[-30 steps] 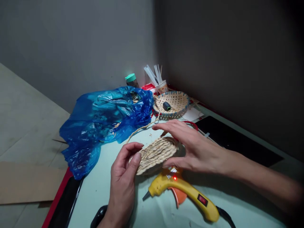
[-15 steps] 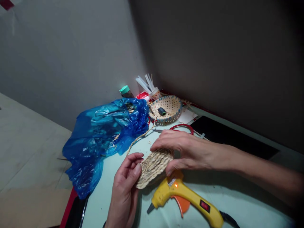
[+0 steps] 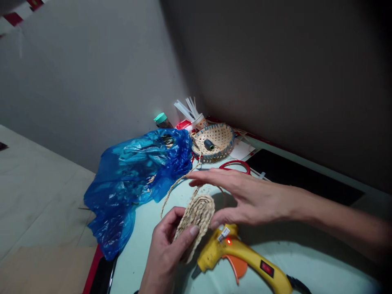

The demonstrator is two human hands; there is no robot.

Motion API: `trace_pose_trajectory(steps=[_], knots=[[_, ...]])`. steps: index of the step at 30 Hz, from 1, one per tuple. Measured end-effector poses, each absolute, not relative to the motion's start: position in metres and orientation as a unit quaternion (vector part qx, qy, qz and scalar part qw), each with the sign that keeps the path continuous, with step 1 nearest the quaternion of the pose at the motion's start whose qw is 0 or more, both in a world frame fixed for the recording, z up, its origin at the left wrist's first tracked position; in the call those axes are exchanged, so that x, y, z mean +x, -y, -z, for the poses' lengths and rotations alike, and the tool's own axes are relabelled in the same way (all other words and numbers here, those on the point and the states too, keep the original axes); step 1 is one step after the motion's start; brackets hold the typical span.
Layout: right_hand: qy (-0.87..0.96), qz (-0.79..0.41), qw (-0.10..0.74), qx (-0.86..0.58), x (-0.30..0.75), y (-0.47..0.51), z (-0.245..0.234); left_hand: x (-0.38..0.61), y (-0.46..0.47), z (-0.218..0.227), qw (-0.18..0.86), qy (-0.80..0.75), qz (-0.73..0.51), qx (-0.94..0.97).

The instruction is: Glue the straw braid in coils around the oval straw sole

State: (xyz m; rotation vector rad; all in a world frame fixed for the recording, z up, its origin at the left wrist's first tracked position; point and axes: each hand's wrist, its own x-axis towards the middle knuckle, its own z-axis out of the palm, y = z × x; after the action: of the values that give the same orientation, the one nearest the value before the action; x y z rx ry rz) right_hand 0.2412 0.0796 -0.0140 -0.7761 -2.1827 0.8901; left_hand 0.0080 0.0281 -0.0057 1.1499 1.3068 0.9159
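My left hand (image 3: pixel 171 249) is closed on an oval coil of braided straw (image 3: pixel 202 208), its thumb lying across the coil's face. My right hand (image 3: pixel 232 196) hovers just right of and above the coil with fingers stretched and thumb apart; whether the thumb tip touches the coil's edge I cannot tell. A thin straw cord (image 3: pixel 171 191) curves across the table by the coil and up toward the woven basket. Beneath the right hand lies a yellow glue gun (image 3: pixel 241 249) with an orange trigger and a lit red light, its nozzle pointing lower left.
A crumpled blue plastic bag (image 3: pixel 134 163) covers the table's left side. Behind are a woven basket (image 3: pixel 222 136) holding a dark thread spool (image 3: pixel 208 145), a cup of glue sticks (image 3: pixel 200 121), and a green-capped jar (image 3: pixel 161 118). Red-handled scissors (image 3: pixel 235 163) lie beyond my right hand. Grey walls close off the back.
The coil has turned more upright in my left hand, showing its oval rings. My right hand has come off the coil, its fingers now straighter and spread.
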Motion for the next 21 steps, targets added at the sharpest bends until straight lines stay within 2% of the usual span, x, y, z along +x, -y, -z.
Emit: trace_pose_trajectory(steps=[4, 10, 12, 21], knots=[[0.799, -0.349, 0.343, -0.348, 0.242, -0.079, 0.010, 0.008, -0.026, 0.001, 0.534, -0.557, -0.425, 0.472], [0.719, -0.326, 0.464, -0.401, 0.235, -0.076, 0.010, 0.006, -0.026, 0.003, 0.460, -0.582, -0.440, 0.506], [0.707, -0.316, 0.478, -0.414, 0.233, -0.075, 0.010, 0.007, -0.026, 0.004, 0.428, -0.588, -0.454, 0.515], [0.760, -0.379, 0.397, -0.347, 0.224, -0.064, 0.006, 0.016, -0.020, 0.004, 0.356, -0.596, -0.440, 0.569]])
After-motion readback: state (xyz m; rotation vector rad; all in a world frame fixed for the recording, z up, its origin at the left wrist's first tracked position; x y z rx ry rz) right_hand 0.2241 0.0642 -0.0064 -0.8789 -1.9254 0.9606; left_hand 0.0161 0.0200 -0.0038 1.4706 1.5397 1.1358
